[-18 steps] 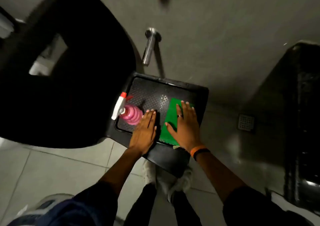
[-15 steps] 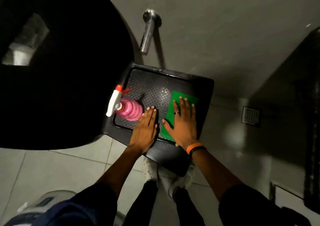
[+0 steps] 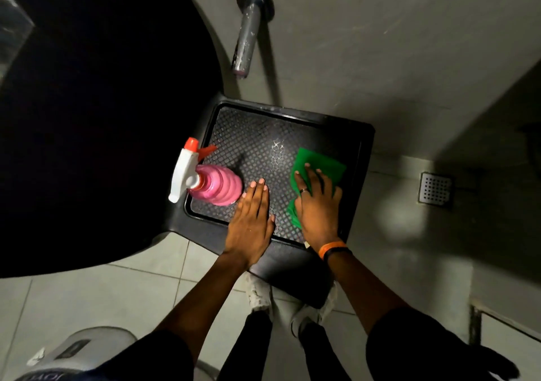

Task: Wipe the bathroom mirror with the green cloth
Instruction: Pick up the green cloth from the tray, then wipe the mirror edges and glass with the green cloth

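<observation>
**Two hands down, the cloth starts to bunch**

Two hands sit on the black stool top [image 3: 363, 146]. A moment ago the green cloth [image 3: 320, 165] lay flat under the right hand [image 3: 317, 205] — now its near edge is crumpled and the fingers curl into it, so I think the grab has begun. The left hand [image 3: 253, 219] stays flat with its fingers together, holding nothing.

No mirror shows here, so the wiping is not started. A pink spray bottle [image 3: 216, 184] stands just left of the left hand — easy to bump. A metal tap [image 3: 248, 29] sticks out from the far wall, above the stool.
</observation>
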The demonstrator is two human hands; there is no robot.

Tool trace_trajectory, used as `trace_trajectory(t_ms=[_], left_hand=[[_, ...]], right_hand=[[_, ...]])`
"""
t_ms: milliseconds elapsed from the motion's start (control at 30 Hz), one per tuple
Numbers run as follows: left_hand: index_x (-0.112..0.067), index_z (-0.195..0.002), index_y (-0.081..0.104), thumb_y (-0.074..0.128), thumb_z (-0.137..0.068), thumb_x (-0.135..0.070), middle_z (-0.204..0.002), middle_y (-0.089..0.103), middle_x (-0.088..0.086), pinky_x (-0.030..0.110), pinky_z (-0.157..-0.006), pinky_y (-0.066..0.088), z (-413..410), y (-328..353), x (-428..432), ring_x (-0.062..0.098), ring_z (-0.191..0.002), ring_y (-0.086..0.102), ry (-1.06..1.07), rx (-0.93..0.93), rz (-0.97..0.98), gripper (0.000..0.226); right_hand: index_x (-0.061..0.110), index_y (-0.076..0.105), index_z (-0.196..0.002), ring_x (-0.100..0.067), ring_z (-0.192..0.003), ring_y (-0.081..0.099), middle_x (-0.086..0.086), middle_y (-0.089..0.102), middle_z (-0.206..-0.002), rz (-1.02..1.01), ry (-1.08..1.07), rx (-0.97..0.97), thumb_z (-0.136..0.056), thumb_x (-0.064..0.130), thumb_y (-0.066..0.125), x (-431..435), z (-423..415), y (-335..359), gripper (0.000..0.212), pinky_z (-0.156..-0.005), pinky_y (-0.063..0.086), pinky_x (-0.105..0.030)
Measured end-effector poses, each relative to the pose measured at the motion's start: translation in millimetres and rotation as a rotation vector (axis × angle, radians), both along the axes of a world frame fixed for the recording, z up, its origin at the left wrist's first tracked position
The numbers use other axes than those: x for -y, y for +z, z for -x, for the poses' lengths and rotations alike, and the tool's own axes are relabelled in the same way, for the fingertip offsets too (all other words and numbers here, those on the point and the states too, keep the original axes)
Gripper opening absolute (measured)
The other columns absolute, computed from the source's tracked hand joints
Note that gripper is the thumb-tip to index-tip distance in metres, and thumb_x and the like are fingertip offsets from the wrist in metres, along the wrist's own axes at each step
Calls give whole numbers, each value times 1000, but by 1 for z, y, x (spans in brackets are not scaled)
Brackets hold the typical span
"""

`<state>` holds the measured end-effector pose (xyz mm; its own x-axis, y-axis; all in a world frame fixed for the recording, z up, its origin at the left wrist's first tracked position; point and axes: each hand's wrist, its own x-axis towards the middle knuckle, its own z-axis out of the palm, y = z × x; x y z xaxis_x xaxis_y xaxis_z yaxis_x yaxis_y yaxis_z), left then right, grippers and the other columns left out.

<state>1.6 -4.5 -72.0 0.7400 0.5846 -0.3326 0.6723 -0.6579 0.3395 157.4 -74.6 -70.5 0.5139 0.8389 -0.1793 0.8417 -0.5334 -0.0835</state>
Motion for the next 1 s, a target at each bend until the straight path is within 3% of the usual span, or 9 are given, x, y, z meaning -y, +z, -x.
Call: trace_trajectory(t_ms=[100, 233, 333, 400, 567, 667, 767, 833, 1000], left_hand=[[-2, -155, 8, 33, -103, -30, -166, 1, 14, 39, -127, 6, -11, 31, -1, 26, -154, 1, -15, 79, -4, 64], [-3, -155, 13, 31, -103, -29, -165, 8, 12, 39, -126, 11, -45, 105, 0, 24, -153, 9, -27, 246, -46, 61], [-2, -154, 17, 29, -101, -28, -165, 11, 11, 39, -126, 12, -83, 187, -10, 22, -153, 11, -35, 397, -147, 60], [-1, -153, 21, 32, -101, -26, -164, 15, 11, 38, -125, 13, -107, 253, -22, 23, -153, 14, -1, 497, -213, 59], [1, -151, 25, 33, -100, -26, -164, 16, 11, 42, -122, 18, -167, 457, -50, 21, -153, 12, -35, 786, -427, 59], [-2, -153, 22, 31, -101, -29, -165, 18, 11, 43, -122, 20, -202, 573, -57, 21, -153, 14, -68, 957, -542, 59], [-5, -155, 18, 29, -102, -27, -166, 17, 10, 39, -125, 15, -236, 687, -55, 23, -153, 13, -125, 1134, -671, 58], [-5, -155, 18, 31, -101, -23, -166, 16, 11, 37, -126, 11, -256, 745, -54, 24, -153, 12, -170, 1207, -758, 58], [-3, -153, 22, 35, -100, -19, -164, 19, 15, 44, -124, 18, -307, 865, -47, 25, -153, 12, -268, 1280, -939, 57]], right_hand=[[12, 65, -129, -39, -116, 61, -13, 64, -136, -34, 7, -117, -84, 16, 65, -8, -21, 30, 46, -90, 46, -49], [14, 67, -125, -34, -111, 63, -8, 68, -128, -167, -19, -77, -82, 16, 64, -15, -39, 97, 43, -88, 46, -47], [14, 73, -115, -23, -107, 56, -5, 73, -120, -405, 3, 36, -79, 18, 55, -19, -55, 179, 41, -83, 40, -41], [15, 72, -119, -19, -112, 52, -4, 71, -125, -518, 32, 52, -82, 23, 48, -19, -68, 247, 44, -86, 35, -39], [15, 72, -119, -17, -114, 48, -3, 70, -129, -924, 107, 184, -84, 22, 52, -24, -122, 456, 41, -88, 36, -38], [15, 72, -119, -16, -114, 51, -2, 70, -130, -1188, 151, 333, -86, 20, 54, -26, -155, 581, 38, -91, 37, -36], [17, 68, -125, -15, -119, 50, 0, 66, -133, -1360, 182, 517, -88, 21, 53, -19, -188, 698, 40, -102, 29, -30], [18, 65, -128, -16, -122, 50, 0, 65, -136, -1411, 191, 646, -90, 20, 52, -15, -208, 757, 41, -105, 29, -31], [13, 66, -129, -20, -121, 50, -5, 66, -135, -1480, 141, 950, -91, 16, 54, 4, -260, 881, 40, -96, 39, -40]])
